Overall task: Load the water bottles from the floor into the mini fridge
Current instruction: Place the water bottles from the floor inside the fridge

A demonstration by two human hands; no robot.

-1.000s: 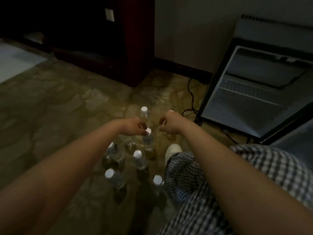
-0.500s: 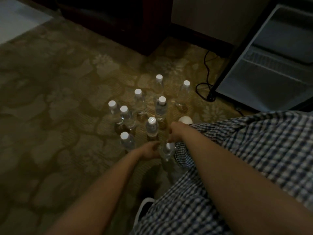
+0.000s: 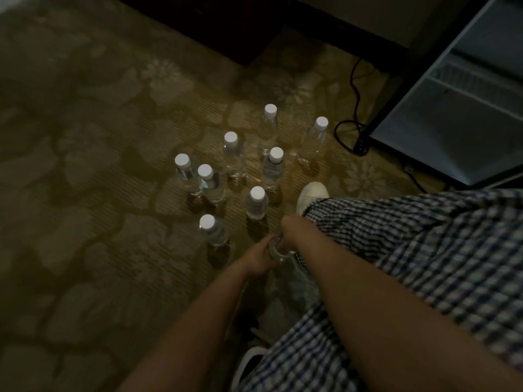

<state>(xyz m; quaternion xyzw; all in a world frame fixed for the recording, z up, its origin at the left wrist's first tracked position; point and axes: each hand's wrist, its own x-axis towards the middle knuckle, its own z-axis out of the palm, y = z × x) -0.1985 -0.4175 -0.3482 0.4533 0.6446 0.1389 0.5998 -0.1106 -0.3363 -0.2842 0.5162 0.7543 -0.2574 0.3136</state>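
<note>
Several clear water bottles with white caps stand upright on the patterned carpet, among them one at the near left (image 3: 212,232), one in the middle (image 3: 256,203) and one farthest right (image 3: 313,141). Close to my knee, one more water bottle (image 3: 276,250) is held between both hands. My left hand (image 3: 257,258) wraps its side from the left. My right hand (image 3: 289,230) closes over its top and hides the cap. The mini fridge (image 3: 452,128) stands open at the upper right, its inside looking bare.
A black power cord (image 3: 353,108) loops on the carpet beside the fridge's left edge. My white shoe (image 3: 312,195) sits just right of the bottles, under checked trousers (image 3: 410,250). Dark wooden furniture (image 3: 226,24) stands at the top.
The view has tilted down toward the floor. Both hands have dropped from the far bottles to the nearest one and closed on it; the right hand now covers its cap.
</note>
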